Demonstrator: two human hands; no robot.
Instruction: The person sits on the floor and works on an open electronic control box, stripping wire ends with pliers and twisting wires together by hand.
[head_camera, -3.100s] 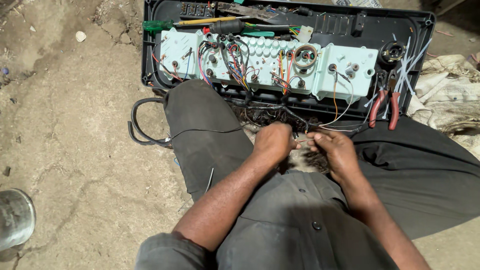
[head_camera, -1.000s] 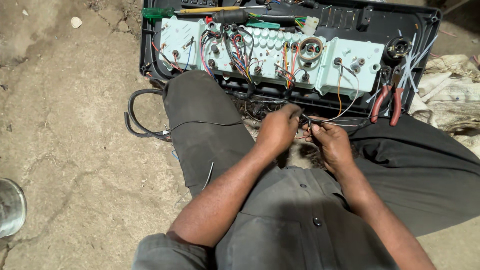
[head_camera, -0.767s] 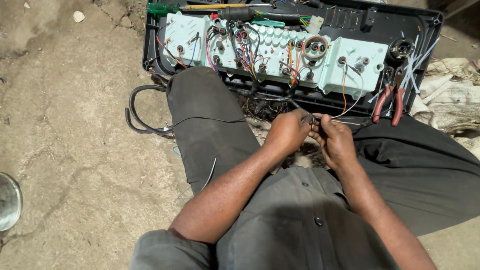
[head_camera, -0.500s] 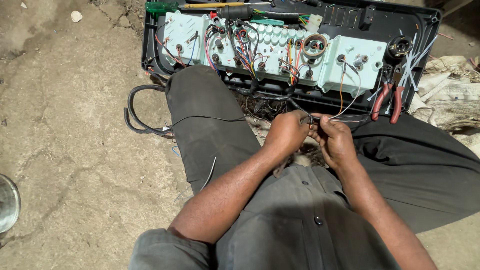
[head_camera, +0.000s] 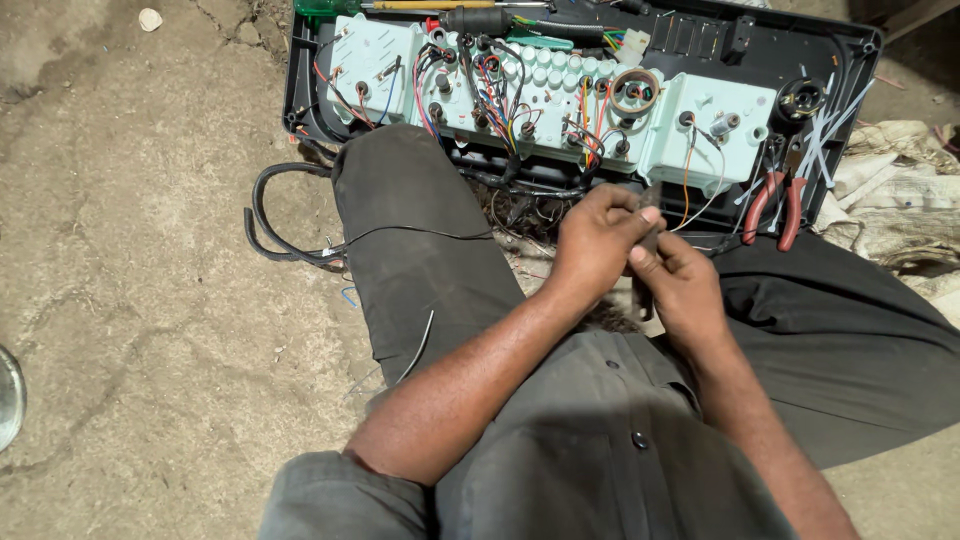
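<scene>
The black instrument housing (head_camera: 850, 60) lies on the dirt ground (head_camera: 130, 300) in front of the seated person's knees, its back facing up. Inside it sits the pale green circuit panel (head_camera: 700, 110), studded with round sockets and crossed by red, blue, orange and black wires. Just in front of the housing, above the lap, both hands meet. The left hand (head_camera: 595, 240) is curled nearly closed, thumb and fingertips pinched on a thin dark wire (head_camera: 652, 232) that runs up toward the panel. The right hand (head_camera: 682, 285) touches it from below, fingers folded in on the same wire; how firmly it grips cannot be told. Compared with half a second ago, the hands sit a little closer to the housing and press more tightly together. Red-handled pliers (head_camera: 772, 208) rest at the housing's right front corner; a thick black cable (head_camera: 268, 225) loops off its left front corner. A green-handled screwdriver (head_camera: 330, 6) lies along its far edge.
</scene>
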